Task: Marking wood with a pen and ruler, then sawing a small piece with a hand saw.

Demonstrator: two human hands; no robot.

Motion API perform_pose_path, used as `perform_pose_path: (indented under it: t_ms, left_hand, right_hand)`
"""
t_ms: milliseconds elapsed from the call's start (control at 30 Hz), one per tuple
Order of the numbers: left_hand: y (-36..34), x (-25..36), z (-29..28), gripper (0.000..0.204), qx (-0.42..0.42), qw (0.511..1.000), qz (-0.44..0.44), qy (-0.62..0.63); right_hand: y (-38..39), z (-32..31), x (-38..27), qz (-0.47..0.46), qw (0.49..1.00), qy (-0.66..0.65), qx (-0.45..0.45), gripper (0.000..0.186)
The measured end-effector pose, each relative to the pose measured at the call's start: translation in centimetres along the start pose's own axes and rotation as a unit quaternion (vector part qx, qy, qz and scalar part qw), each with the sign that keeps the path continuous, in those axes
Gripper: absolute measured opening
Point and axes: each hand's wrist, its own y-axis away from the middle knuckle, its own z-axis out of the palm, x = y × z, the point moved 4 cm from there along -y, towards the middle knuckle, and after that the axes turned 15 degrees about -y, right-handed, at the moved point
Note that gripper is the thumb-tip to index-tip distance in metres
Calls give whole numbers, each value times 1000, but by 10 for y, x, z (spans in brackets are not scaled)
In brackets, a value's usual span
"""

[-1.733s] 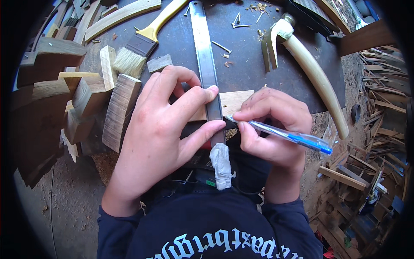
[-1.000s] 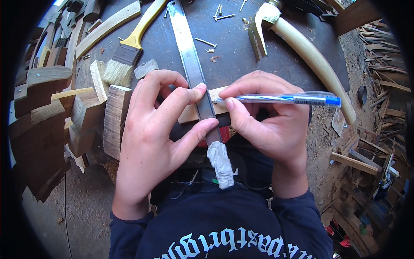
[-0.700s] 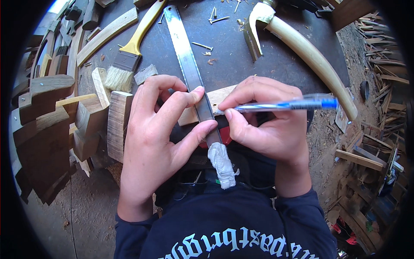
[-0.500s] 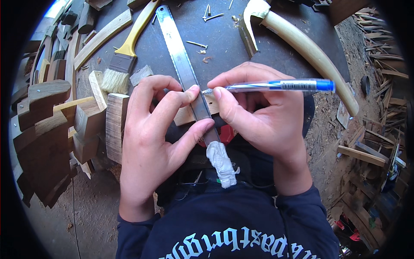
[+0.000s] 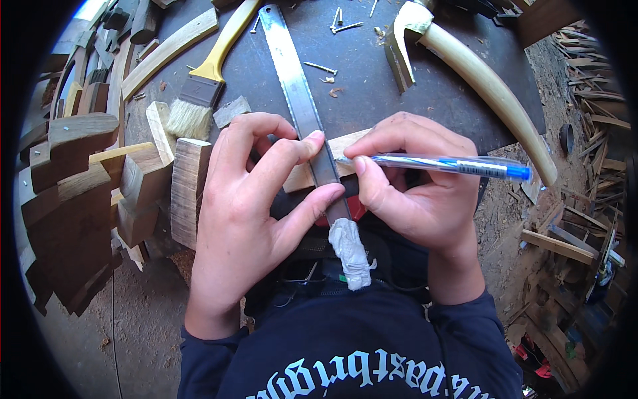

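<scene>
A long metal saw blade with a white wrapped grip lies across a small light wood piece. My left hand pins the blade there, index fingertip on its face and thumb on the part nearer me. Between thumb and fingers of my right hand is a clear pen with a blue end. Its tip meets the wood close beside the blade's right edge. My fingers partly cover the wood's right part.
On the dark table lie a claw hammer, a paintbrush, several nails and a small grey block. Cut wood pieces crowd the left side. Wood scraps litter the ground at right.
The pen tip has slid toward me along the blade's right edge, and my right hand has moved with it. My left hand still presses the blade. The whole view has shifted slightly.
</scene>
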Motion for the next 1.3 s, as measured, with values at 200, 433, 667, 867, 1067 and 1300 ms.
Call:
perform_pose_path:
  t_ms: [200,433,667,867,1067,1300]
  left_hand:
    - [3,-2,1,45,-7,1000,-6,3]
    - [2,-1,1,46,-5,1000,-1,2]
    - [2,1,2,46,-12,1000,-13,18]
    - [3,0,1,46,0,1000,-8,14]
    - [3,-1,2,47,-8,1000,-16,19]
    - [1,1,-1,48,-1,1000,2,5]
  right_hand:
    - [-3,5,-1,100,994,-22,32,9]
    - [-3,7,-1,105,992,-21,60,8]
    - [1,-1,-8,-5,998,47,-37,13]
    - [4,4,-2,51,998,-15,15,16]
    - [5,4,-5,48,999,-16,5,13]
    - [3,0,-7,-46,998,18,-50,13]
